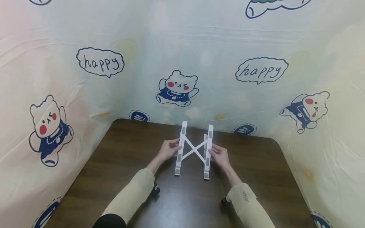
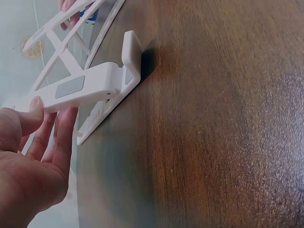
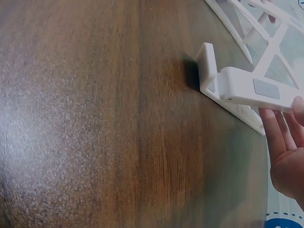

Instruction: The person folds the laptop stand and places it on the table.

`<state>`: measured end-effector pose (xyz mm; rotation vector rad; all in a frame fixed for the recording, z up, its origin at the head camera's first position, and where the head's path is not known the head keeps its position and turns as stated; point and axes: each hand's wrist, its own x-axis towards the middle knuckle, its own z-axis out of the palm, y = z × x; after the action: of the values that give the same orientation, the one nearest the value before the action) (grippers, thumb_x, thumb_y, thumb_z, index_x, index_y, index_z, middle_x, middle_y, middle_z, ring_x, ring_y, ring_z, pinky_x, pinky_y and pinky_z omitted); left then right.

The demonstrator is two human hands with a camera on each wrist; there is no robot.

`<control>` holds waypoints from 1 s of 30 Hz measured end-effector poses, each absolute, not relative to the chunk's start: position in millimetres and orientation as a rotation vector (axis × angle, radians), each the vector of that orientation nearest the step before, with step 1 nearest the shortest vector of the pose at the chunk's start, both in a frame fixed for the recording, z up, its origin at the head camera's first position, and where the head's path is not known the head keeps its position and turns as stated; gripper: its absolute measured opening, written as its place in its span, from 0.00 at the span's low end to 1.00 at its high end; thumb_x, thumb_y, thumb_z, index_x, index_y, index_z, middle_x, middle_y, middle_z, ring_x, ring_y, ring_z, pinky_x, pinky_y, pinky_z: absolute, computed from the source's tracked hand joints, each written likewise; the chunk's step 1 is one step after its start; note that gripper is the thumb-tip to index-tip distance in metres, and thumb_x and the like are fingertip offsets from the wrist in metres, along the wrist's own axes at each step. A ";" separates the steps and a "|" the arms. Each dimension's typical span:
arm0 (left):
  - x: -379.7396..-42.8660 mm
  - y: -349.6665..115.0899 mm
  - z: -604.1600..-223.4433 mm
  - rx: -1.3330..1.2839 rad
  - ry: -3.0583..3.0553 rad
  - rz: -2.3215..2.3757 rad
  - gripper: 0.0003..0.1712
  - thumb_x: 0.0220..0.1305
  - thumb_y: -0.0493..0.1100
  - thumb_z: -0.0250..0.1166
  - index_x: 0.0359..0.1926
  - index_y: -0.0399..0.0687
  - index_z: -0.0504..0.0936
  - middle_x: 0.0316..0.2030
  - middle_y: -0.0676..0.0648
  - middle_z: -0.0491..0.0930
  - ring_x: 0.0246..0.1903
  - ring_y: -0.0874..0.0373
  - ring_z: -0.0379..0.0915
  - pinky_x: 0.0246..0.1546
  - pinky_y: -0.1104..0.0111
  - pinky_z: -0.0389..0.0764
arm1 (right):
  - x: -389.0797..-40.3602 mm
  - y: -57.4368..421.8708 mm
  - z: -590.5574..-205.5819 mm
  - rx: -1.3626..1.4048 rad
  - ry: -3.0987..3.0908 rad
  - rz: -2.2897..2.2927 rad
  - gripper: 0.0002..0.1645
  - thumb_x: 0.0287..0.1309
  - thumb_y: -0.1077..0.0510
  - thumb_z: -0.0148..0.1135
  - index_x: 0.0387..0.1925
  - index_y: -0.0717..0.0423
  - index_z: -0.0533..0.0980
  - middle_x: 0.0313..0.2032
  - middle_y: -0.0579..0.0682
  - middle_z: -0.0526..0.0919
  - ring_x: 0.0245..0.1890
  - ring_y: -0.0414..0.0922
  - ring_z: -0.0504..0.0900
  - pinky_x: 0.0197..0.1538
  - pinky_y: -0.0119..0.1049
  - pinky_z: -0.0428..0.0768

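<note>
A white folding laptop stand (image 1: 194, 150) stands spread on the wooden table, its two side arms joined by an X-shaped brace. Grey pads line the tops of the arms, and each front end has an upturned lip. My left hand (image 1: 169, 149) grips the left arm of the stand, thumb on top and fingers underneath, as the left wrist view shows with the hand (image 2: 40, 161) at the arm's side. On the other side my right hand (image 1: 220, 155) holds the right arm the same way; in the right wrist view its fingers (image 3: 275, 135) lie under the arm.
The dark brown table (image 1: 119, 177) has rounded far corners. Behind and on both sides hangs a pale curtain (image 1: 216, 47) printed with cartoon bears and "happy" bubbles, close against the table's edges. Dark wrist devices (image 1: 155, 189) sit at the sleeve cuffs.
</note>
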<state>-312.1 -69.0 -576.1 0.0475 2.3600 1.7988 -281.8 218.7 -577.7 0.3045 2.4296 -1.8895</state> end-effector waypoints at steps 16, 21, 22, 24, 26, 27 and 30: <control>-312.1 -67.0 -575.7 0.051 2.382 1.782 0.30 0.74 0.36 0.72 0.75 0.47 0.80 0.42 0.39 0.88 0.31 0.56 0.86 0.37 0.65 0.94 | -283.3 219.4 -581.6 0.280 2.436 -1.896 0.30 0.79 0.62 0.64 0.77 0.64 0.72 0.68 0.71 0.82 0.63 0.66 0.89 0.55 0.51 0.93; -312.1 -66.1 -576.2 0.049 2.384 1.786 0.30 0.74 0.36 0.72 0.75 0.47 0.80 0.43 0.39 0.89 0.31 0.57 0.86 0.37 0.64 0.94 | -283.7 218.3 -582.0 0.277 2.430 -1.919 0.30 0.79 0.62 0.64 0.76 0.65 0.72 0.67 0.72 0.82 0.58 0.65 0.92 0.54 0.50 0.94; -311.9 -66.3 -576.4 0.048 2.386 1.785 0.30 0.74 0.36 0.72 0.75 0.47 0.80 0.43 0.38 0.89 0.31 0.57 0.86 0.37 0.64 0.94 | -283.9 217.7 -582.1 0.275 2.427 -1.923 0.30 0.79 0.63 0.64 0.76 0.65 0.73 0.66 0.72 0.83 0.58 0.65 0.92 0.54 0.50 0.94; -311.4 -66.7 -576.4 0.048 2.387 1.784 0.30 0.75 0.36 0.72 0.75 0.47 0.80 0.43 0.38 0.89 0.31 0.57 0.86 0.37 0.64 0.94 | -284.3 216.6 -582.1 0.269 2.424 -1.926 0.30 0.78 0.63 0.64 0.76 0.65 0.73 0.66 0.71 0.83 0.58 0.65 0.91 0.55 0.50 0.93; -310.8 -67.0 -576.0 0.049 2.391 1.777 0.30 0.75 0.36 0.72 0.75 0.47 0.80 0.43 0.38 0.89 0.31 0.58 0.86 0.37 0.65 0.94 | -284.8 215.2 -581.8 0.274 2.425 -1.920 0.30 0.78 0.62 0.65 0.76 0.64 0.74 0.66 0.70 0.84 0.60 0.65 0.90 0.55 0.50 0.93; -310.5 -67.2 -575.7 0.049 2.392 1.774 0.30 0.75 0.36 0.72 0.75 0.47 0.80 0.43 0.38 0.89 0.31 0.57 0.85 0.36 0.65 0.94 | -285.0 214.7 -581.6 0.275 2.427 -1.914 0.30 0.78 0.61 0.65 0.76 0.64 0.74 0.66 0.70 0.84 0.61 0.65 0.90 0.56 0.50 0.93; -309.7 -68.1 -575.3 0.046 2.399 1.763 0.30 0.75 0.36 0.71 0.75 0.46 0.80 0.43 0.39 0.89 0.31 0.57 0.85 0.35 0.67 0.92 | -284.7 212.9 -580.7 0.282 2.432 -1.900 0.29 0.79 0.61 0.65 0.76 0.63 0.74 0.66 0.69 0.85 0.63 0.64 0.89 0.56 0.51 0.93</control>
<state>-309.7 -68.1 -575.3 0.0462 2.3992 1.7632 -284.7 212.9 -580.7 0.2822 2.4321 -1.9004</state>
